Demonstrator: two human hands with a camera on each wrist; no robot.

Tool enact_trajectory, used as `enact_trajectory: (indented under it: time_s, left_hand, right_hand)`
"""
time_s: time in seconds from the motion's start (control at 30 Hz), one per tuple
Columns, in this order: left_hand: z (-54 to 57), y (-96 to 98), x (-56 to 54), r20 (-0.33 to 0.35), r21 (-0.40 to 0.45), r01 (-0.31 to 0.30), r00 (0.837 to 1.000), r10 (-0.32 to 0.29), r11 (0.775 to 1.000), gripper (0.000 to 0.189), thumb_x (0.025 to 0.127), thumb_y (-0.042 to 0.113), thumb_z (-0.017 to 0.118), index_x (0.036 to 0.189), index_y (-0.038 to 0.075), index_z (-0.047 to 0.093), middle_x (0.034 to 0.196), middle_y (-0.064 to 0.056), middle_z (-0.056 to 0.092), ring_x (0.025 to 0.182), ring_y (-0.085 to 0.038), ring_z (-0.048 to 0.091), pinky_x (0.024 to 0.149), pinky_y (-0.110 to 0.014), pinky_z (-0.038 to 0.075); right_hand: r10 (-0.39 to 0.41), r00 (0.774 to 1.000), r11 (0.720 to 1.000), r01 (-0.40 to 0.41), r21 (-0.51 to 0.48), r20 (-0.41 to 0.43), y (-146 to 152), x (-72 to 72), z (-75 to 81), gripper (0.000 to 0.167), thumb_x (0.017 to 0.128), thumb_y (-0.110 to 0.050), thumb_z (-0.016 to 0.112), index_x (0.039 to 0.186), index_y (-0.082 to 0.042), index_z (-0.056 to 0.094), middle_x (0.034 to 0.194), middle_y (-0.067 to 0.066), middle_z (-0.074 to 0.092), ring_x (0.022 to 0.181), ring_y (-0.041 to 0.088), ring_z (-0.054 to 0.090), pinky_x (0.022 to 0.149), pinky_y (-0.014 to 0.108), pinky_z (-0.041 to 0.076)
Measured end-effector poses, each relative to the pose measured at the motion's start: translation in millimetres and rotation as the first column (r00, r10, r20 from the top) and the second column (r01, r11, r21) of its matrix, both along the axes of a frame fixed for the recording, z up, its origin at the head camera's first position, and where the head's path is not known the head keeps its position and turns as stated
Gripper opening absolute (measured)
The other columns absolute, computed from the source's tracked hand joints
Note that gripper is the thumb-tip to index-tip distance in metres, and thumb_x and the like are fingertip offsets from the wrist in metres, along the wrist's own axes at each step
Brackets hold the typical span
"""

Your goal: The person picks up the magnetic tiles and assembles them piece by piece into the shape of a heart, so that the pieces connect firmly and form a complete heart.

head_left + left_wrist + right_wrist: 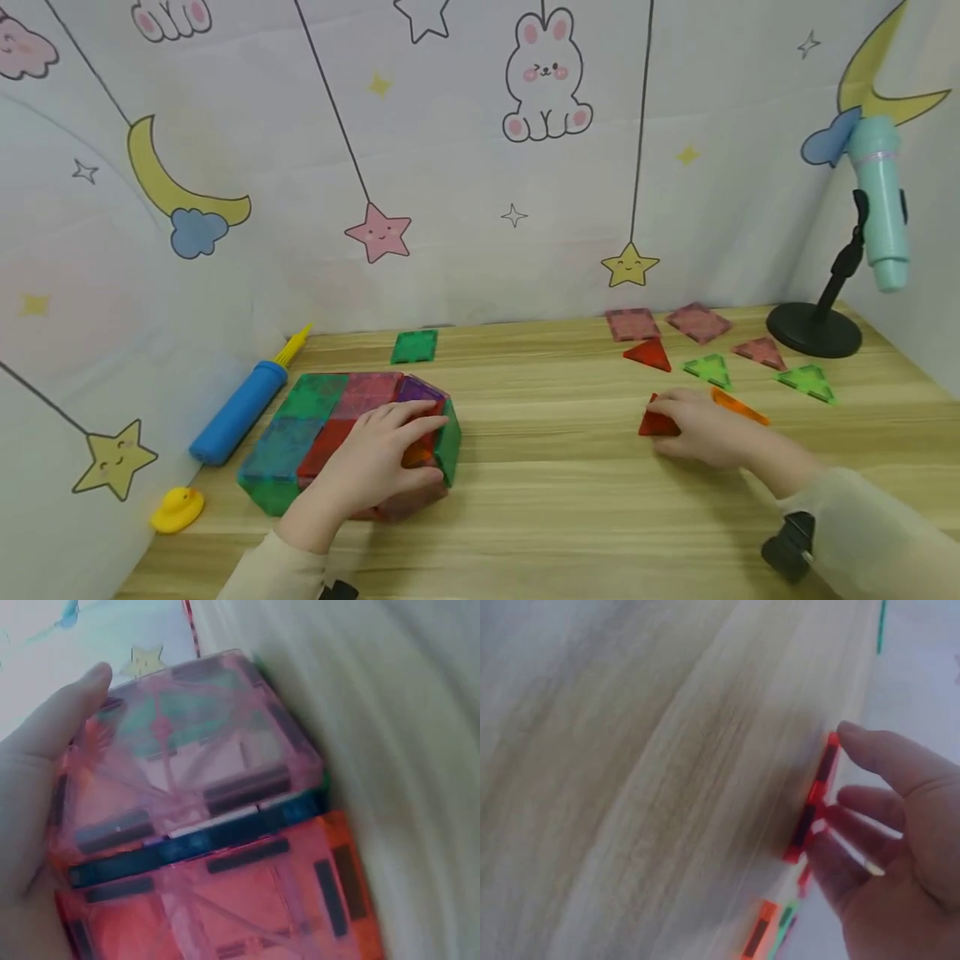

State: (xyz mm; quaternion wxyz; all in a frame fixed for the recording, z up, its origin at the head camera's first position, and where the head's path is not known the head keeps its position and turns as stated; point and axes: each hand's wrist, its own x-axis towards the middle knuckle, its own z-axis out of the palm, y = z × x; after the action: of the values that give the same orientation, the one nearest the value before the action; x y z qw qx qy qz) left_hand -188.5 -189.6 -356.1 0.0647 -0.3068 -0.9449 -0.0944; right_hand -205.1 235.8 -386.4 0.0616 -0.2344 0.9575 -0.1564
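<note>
1. The red triangle [657, 421] was on the right half of the bench [547, 433], one visible corner pointing away from the person, toward the patterned cloth [450, 150]. With part of it covered, I could not tell whether it lay flat or tilted.
2. The right hand [701, 429] pinched it, thumb and fingers set narrow around it.
3. An orange tile [738, 406] lay just beyond that hand, its long axis slanting toward the near right.
4. The tile box [311, 400] stood at left, its long axis running left to right, its right end angled.
5. The left hand [386, 450] rested over that end, thumb held wide of the loosely bent fingers.
6. The black stand [813, 329] held a mint microphone [881, 196] upright in its clip.
7. A broad stretch of bench separated box and red triangle; a green square [414, 347] and two pink squares [632, 325] lay near the far edge.
8. Left of the box, a blue pump [240, 412] pointed its yellow tip toward the cloth.
</note>
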Motion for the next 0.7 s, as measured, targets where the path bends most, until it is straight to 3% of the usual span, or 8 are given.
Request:
enact_trajectory:
  time_s: [0.17,0.27,0.33,0.4,0.53,0.63,0.7]
  left_hand:
    - [5.2,6.9,-0.5,-0.021,0.053,0.023,1.0,-0.022,0.998,0.069,0.077,0.045,0.075,0.134,0.016,0.052,0.134,-0.007,0.049,0.121,-0.033,0.043,0.097,-0.06,0.03]
    - [7.8,30.2,4.3,0.002,0.127,0.099,0.995,-0.1,0.987,0.07,0.08,0.046,0.071,0.138,0.014,0.048,0.134,-0.007,0.048,0.123,-0.031,0.042,0.098,-0.057,0.03]
    - [7.4,48.2,6.2,0.061,0.187,0.147,0.985,-0.16,0.971,0.069,0.083,0.046,0.068,0.14,0.016,0.045,0.135,-0.006,0.048,0.124,-0.028,0.041,0.1,-0.054,0.031]
    - [5.4,64.9,6.7,0.165,0.267,0.165,0.963,-0.214,0.95,0.067,0.085,0.045,0.065,0.142,0.018,0.041,0.138,-0.003,0.046,0.127,-0.024,0.039,0.102,-0.051,0.031]
    - [-4.5,88.1,3.7,0.344,0.414,0.126,0.895,-0.283,0.901,0.065,0.089,0.041,0.062,0.144,0.017,0.037,0.141,-0.001,0.043,0.13,-0.02,0.036,0.104,-0.046,0.032]
    - [-15.2,98.1,0.6,0.413,0.506,0.084,0.851,-0.326,0.859,0.062,0.091,0.035,0.062,0.144,0.013,0.037,0.14,-0.005,0.044,0.129,-0.021,0.038,0.104,-0.045,0.031]
    - [-21.6,103.3,-1.5,0.431,0.538,0.07,0.834,-0.345,0.84,0.06,0.092,0.031,0.061,0.143,0.01,0.037,0.138,-0.008,0.046,0.127,-0.022,0.04,0.104,-0.043,0.032]
  right_hand:
    - [-0.02,0.999,1.0,0.02,-0.007,-0.041,2.2,-12.6,-0.5,0.04,0.085,-0.011,0.068,0.119,0.008,0.058,0.113,0.022,0.056,0.104,0.038,0.054,0.084,0.049,0.046]
    - [-0.083,0.995,0.996,0.08,-0.049,-0.053,2.4,-25.3,-1.9,0.044,0.083,-0.008,0.068,0.121,0.012,0.055,0.108,0.023,0.056,0.097,0.035,0.053,0.079,0.046,0.047]
    - [-0.132,0.991,0.989,0.13,-0.07,-0.032,1.5,-35.2,-3.2,0.052,0.083,-0.011,0.069,0.125,0.014,0.05,0.111,0.029,0.052,0.1,0.039,0.051,0.081,0.049,0.045]
    - [-0.176,0.984,0.981,0.175,-0.078,-0.008,-0.1,-44.4,-4.7,0.06,0.084,-0.016,0.069,0.129,0.015,0.044,0.12,0.035,0.045,0.108,0.046,0.046,0.087,0.054,0.042]
    - [-0.238,0.97,0.969,0.241,-0.058,0.049,-1.0,-58.5,-5.7,0.072,0.085,-0.026,0.067,0.134,0.017,0.037,0.132,0.041,0.032,0.118,0.053,0.037,0.094,0.06,0.035]
    - [-0.235,0.971,0.972,0.236,-0.005,0.045,-0.2,-65.0,-4.4,0.072,0.086,-0.033,0.065,0.133,0.016,0.039,0.133,0.04,0.033,0.118,0.054,0.037,0.094,0.06,0.035]
    - [-0.204,0.978,0.979,0.203,0.03,0.036,-0.3,-66.5,-2.9,0.068,0.087,-0.033,0.064,0.131,0.014,0.043,0.132,0.038,0.036,0.117,0.054,0.038,0.093,0.06,0.035]
